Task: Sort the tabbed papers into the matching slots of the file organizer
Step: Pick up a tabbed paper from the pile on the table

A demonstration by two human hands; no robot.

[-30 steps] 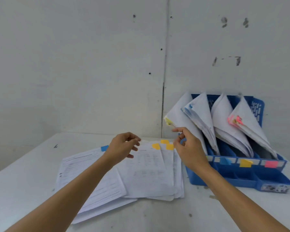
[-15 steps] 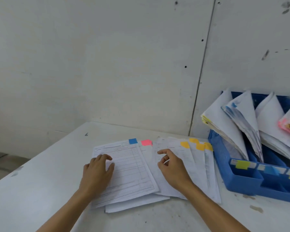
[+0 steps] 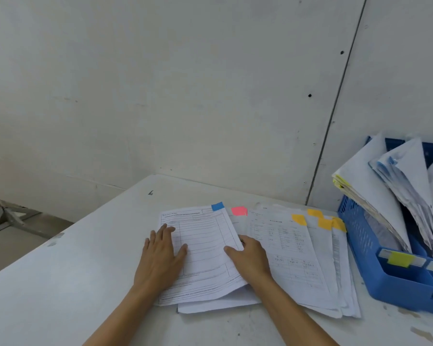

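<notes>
A printed form with a blue tab [image 3: 205, 248] lies on top of the paper pile on the white table [image 3: 60, 290]. My left hand [image 3: 160, 258] rests flat on its left side, fingers spread. My right hand [image 3: 250, 258] grips its right edge, thumb on top and fingers tucked beneath, so that edge curls up slightly. Under it lies a sheet with a pink tab [image 3: 239, 211]. To the right lie several sheets with orange tabs [image 3: 299, 219]. The blue file organizer [image 3: 360, 245] stands at the right edge, its slots filled with papers.
The organizer's front carries a yellow label [image 3: 399, 258] and a blue one beside it. The wall rises right behind the table. The table's left edge drops to the floor, where a metal frame [image 3: 13, 218] stands.
Both hands came down from near the organizer onto the pile. My right hand slid left from the orange-tabbed sheets and took hold of the blue-tabbed form's right edge. The view swung left.
</notes>
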